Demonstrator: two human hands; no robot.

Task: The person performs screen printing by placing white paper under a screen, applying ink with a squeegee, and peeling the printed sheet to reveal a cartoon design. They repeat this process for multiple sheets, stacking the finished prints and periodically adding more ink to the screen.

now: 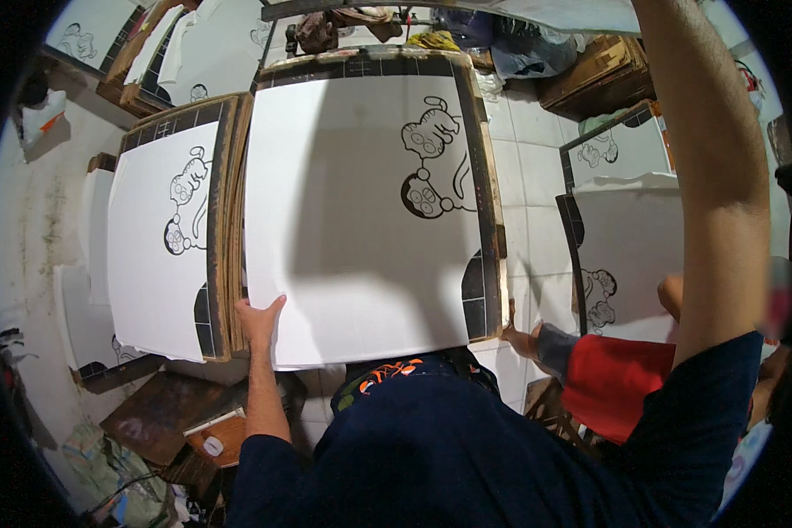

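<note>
In front of me lies a large white sheet (352,220) on a dark-bordered board. Black line art of a child and a cat-like animal is printed along its right side. My left hand (257,322) rests at the sheet's lower left edge, thumb spread from the fingers; the fingertips are partly hidden beside the neighbouring board. My right arm reaches up past the top of the view, so the right hand is out of sight. Across the top edge runs part of a pale, dark-edged frame (537,16). A broad shadow falls over the middle of the sheet.
On the left, another printed sheet (150,246) lies on stacked boards (232,220). More printed sheets (629,246) are at right. Another person's bare limb shows by the board's lower right corner, near a red garment (616,387). Plastic bags (537,48) and wooden boards (598,75) stand behind.
</note>
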